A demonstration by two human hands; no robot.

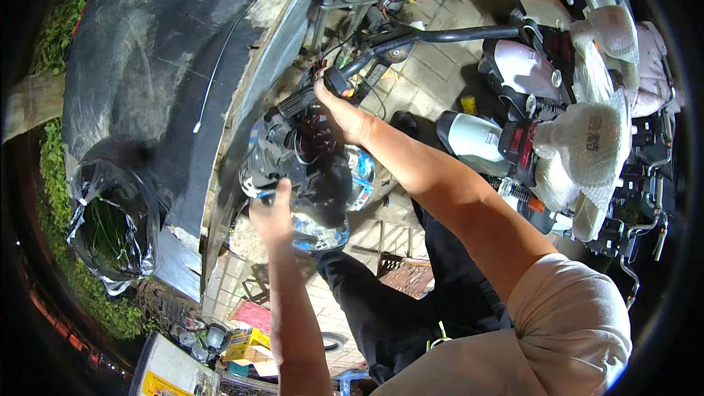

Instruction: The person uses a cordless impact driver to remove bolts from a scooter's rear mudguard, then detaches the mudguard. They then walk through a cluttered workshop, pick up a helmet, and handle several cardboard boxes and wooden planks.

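In front of me is a dark handlebar [469, 34] whose near end carries a black ribbed grip [297, 102]. My right hand [339, 108] is closed beside that grip, next to thin dark and reddish wires [317, 139]; its fingertips and whatever they pinch are partly hidden. Below the wires sits a bulky black piece [323, 183], apparently plastic, over a blue-and-white shiny surface [361, 176]. Motion smears my left hand [271, 218] at the lower left of the black piece. Its thumb points up, but the other fingers do not show clearly.
A dark sheet-covered board [161, 51] with a pale cable [196, 127] stands left, beside a black bag [110, 227] holding greenery. Several scooters [469, 139], some bubble-wrapped, line the right. Yellow boxes [249, 345] lie lower left. Paving [440, 59] surrounds my legs.
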